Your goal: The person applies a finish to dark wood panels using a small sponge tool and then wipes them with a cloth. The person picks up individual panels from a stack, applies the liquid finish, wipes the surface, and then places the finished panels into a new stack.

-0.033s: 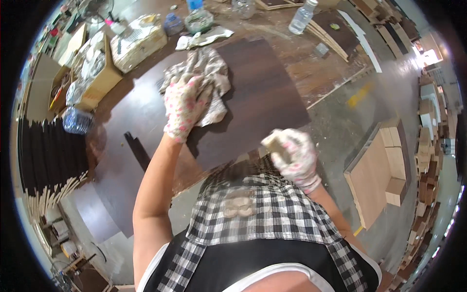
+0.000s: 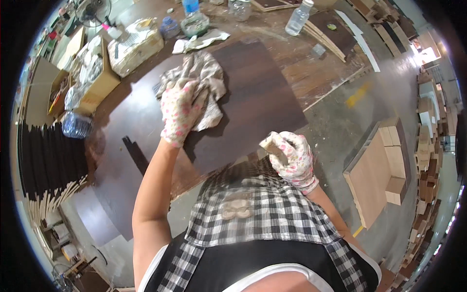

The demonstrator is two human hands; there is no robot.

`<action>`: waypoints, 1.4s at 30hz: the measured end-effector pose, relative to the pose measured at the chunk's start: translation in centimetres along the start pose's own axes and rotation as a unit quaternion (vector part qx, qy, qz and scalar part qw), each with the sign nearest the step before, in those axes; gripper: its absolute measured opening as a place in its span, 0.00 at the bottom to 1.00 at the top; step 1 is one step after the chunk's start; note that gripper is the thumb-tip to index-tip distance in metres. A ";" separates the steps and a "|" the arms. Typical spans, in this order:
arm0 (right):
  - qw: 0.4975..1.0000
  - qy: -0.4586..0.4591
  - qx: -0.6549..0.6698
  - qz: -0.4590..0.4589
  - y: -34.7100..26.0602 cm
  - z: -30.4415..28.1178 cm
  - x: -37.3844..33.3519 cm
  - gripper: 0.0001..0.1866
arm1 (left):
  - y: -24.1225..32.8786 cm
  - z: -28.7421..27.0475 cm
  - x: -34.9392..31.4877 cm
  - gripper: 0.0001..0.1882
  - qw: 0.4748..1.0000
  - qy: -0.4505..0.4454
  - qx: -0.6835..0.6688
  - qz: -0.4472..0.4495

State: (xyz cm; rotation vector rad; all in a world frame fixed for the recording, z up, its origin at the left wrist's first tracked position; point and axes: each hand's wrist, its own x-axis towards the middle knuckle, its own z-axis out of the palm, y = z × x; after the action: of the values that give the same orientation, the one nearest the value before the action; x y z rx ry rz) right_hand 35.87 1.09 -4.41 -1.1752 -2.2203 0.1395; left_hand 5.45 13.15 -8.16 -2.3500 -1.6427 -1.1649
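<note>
My left hand (image 2: 179,114), in a white glove with pink spots, grips a crumpled, pale patterned rag (image 2: 209,73). The rag lies on a dark brown wood-grain panel (image 2: 258,87), near its left side. In front of my apron, just off the panel's near right edge, my right hand (image 2: 297,163) wears a matching glove. Its fingers are closed round a small pale block (image 2: 272,148). The glove covers part of this block, and I cannot make out its material.
At the far side stand clear bottles (image 2: 299,18), a green-rimmed bowl (image 2: 195,25) and a white cloth (image 2: 200,42). A cardboard box (image 2: 99,87) sits left, beyond stacked dark strips (image 2: 51,158). Right of me, a wooden frame piece (image 2: 372,180) rests on the floor.
The whole view has shifted slightly. My right hand, blurred before, now shows sharply with more of the pale block visible. My left hand keeps its grip on the rag.
</note>
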 end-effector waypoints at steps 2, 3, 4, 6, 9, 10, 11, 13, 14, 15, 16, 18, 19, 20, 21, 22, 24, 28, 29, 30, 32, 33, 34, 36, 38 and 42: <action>0.983 0.098 0.097 0.119 4.4 -0.1 -1.2 0.23 | 0.3 -0.3 0.2 0.12 1.000 -0.004 0.001 0.000; 0.964 0.135 0.137 0.186 6.5 -1.2 -1.3 0.24 | 0.2 -0.2 0.3 0.12 1.000 -0.012 -0.001 0.002; 0.964 0.160 -0.052 0.204 8.6 -2.9 -1.7 0.24 | 0.0 -0.4 0.3 0.12 1.000 -0.023 0.001 0.002; 0.943 0.208 -0.047 0.256 12.6 -5.2 -1.7 0.23 | -1.0 -0.7 0.8 0.12 0.998 -0.066 0.003 -0.017; 0.906 0.261 0.161 0.293 14.5 -5.2 0.0 0.23 | -1.0 -0.8 3.1 0.15 0.991 -0.009 -0.061 -0.116; 0.889 0.264 0.253 0.277 15.4 -4.2 0.3 0.23 | -0.1 -0.5 4.5 0.14 0.990 0.028 -0.085 -0.113; 0.889 0.255 0.264 0.275 15.8 -3.4 0.7 0.23 | 1.4 0.3 6.2 0.14 0.993 0.002 -0.062 -0.101; 0.892 0.229 0.271 0.280 15.5 -1.9 2.4 0.22 | 4.6 2.9 8.8 0.13 0.996 -0.046 -0.018 -0.071; 0.878 0.230 0.308 0.286 15.2 -1.8 3.2 0.22 | 6.4 4.5 8.7 0.12 0.997 -0.062 -0.034 -0.012; 0.859 0.229 0.350 0.296 15.3 -1.7 4.0 0.21 | 8.4 5.7 8.1 0.12 0.993 -0.083 -0.063 0.058; 0.838 0.230 0.388 0.307 15.8 -1.6 4.7 0.21 | 10.2 6.3 7.1 0.12 0.981 -0.109 -0.105 0.119; 0.843 0.217 0.381 0.313 17.6 -1.1 5.4 0.18 | 12.3 5.1 4.1 0.14 0.956 -0.192 -0.167 0.145; 0.828 0.211 0.411 0.318 17.9 -1.0 5.8 0.18 | 12.3 3.7 2.5 0.15 0.963 -0.196 -0.143 0.114; 0.812 0.212 0.435 0.326 18.5 -1.0 6.1 0.18 | 11.5 2.2 1.1 0.15 0.967 -0.201 -0.124 0.091; 0.839 0.201 0.405 0.305 19.0 -0.5 6.3 0.18 | 9.1 0.6 -0.9 0.13 0.979 -0.171 -0.109 0.027; 0.817 0.180 0.440 0.325 18.8 -0.2 6.9 0.19 | 6.6 -1.2 -2.8 0.10 0.985 -0.139 -0.093 -0.037; 0.774 0.141 0.500 0.363 17.5 0.2 8.2 0.21 | 3.7 -5.2 -4.5 0.10 0.971 -0.060 -0.095 -0.213; 0.734 0.061 0.591 0.329 15.6 2.3 10.5 0.23 | 3.9 -6.6 -5.6 0.11 0.912 -0.007 -0.163 -0.377; 0.744 0.069 0.581 0.324 14.9 2.7 10.9 0.24 | 3.9 -5.0 -6.3 0.14 0.921 -0.018 -0.121 -0.370; 0.768 0.064 0.566 0.293 15.6 3.4 10.9 0.24 | 4.5 -5.3 -5.3 0.16 0.951 -0.047 0.014 -0.306; 0.746 0.033 0.593 0.301 15.7 2.4 11.6 0.25 | 5.2 -6.2 -4.0 0.20 0.927 -0.087 -0.055 -0.360; 0.709 0.034 0.625 0.325 16.1 1.8 11.7 0.25 | 5.3 -6.2 -3.8 0.20 0.927 -0.093 -0.084 -0.354; 0.709 0.033 0.634 0.306 16.6 1.7 11.7 0.24 | 5.3 -5.9 -3.9 0.20 0.934 -0.102 -0.062 -0.336; 0.776 0.027 0.563 0.284 17.4 0.0 12.0 0.23 | 5.2 -4.9 -4.2 0.21 0.948 -0.082 -0.052 -0.303; 0.759 0.037 0.579 0.295 15.0 -3.9 15.4 0.26 | 5.0 -4.8 -4.6 0.21 0.932 -0.076 -0.122 -0.333; 0.854 -0.012 0.509 0.107 5.4 -10.2 22.0 0.38 | 4.3 -5.1 -5.2 0.25 0.837 0.013 -0.393 -0.380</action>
State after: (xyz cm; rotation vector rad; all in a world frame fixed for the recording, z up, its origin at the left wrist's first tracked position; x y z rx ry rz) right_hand 36.33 19.57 12.20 -0.7623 -1.5814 1.2498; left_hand 5.35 4.99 -6.02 -1.9262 -2.5688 -2.3805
